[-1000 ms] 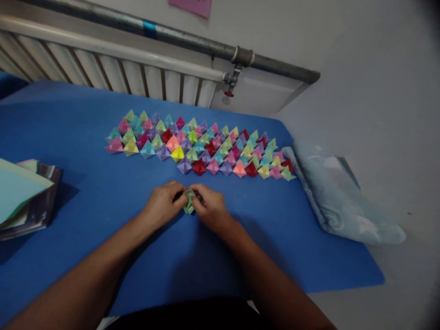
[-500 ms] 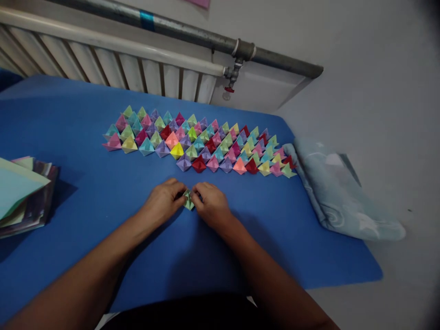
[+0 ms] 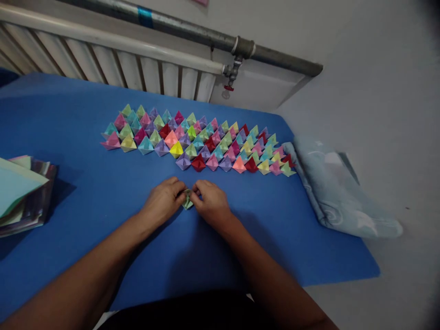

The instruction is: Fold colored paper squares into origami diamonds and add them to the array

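Note:
Between my hands is a small pale green folded paper (image 3: 187, 201), low over the blue table. My left hand (image 3: 165, 198) pinches its left side between thumb and fingers. On the other side my right hand (image 3: 210, 201) has its fingertips closed on the paper's right edge. Parts of the paper are hidden behind the fingers. Just beyond my hands, rows of small origami boats (image 3: 198, 162) in many colours stand side by side, pointed tops upward.
A stack of coloured paper sheets (image 3: 24, 192) lies at the left of the blue table (image 3: 79, 256). At the right edge rests a folded grey-blue cloth (image 3: 319, 183). Along the back wall run a white radiator (image 3: 151, 75) and a metal pipe (image 3: 192, 30) with a red-handled valve (image 3: 228, 87).
The green paper has tilted slightly between my fingers. Both hands stay in nearly the same place, and the view has shifted a little.

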A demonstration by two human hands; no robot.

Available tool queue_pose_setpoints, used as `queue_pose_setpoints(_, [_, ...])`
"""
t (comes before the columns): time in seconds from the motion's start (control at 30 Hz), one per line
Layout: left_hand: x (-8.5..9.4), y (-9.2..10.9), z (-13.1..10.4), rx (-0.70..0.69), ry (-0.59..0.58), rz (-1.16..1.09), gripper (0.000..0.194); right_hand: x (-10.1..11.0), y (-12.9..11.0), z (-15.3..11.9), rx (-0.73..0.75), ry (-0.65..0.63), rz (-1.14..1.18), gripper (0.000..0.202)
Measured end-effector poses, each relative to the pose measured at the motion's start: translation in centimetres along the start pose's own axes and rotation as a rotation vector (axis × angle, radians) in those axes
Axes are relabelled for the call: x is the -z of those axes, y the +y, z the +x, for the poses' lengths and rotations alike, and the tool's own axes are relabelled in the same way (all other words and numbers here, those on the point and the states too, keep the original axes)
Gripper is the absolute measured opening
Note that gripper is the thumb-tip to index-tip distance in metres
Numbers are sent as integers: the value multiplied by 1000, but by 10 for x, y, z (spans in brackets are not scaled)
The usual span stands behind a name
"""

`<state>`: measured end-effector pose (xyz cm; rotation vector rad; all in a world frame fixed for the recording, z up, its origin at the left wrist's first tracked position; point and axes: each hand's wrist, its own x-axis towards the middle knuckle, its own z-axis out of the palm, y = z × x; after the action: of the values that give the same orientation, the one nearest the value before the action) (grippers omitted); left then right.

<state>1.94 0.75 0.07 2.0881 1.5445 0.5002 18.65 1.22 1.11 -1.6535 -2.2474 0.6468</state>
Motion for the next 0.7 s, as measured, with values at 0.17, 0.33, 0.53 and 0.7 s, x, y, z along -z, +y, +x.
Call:
queue_pose_setpoints(0.17, [8, -4, 0, 20, -19, -191, 24, 3, 8, 1, -49, 6, 274, 14])
queue_pose_setpoints(0.33, [12, -4, 0, 50, -47, -242, 20, 4, 9, 0, -48, 4, 306, 14])
queue_pose_setpoints(0.53, [9, 2, 2, 115, -35, -200, 12, 6, 5, 0, -58, -8, 277, 9])
queue_pose_setpoints(0.7, [13, 9, 10, 203, -73, -132, 6, 5, 3, 2, -58, -10, 217, 11])
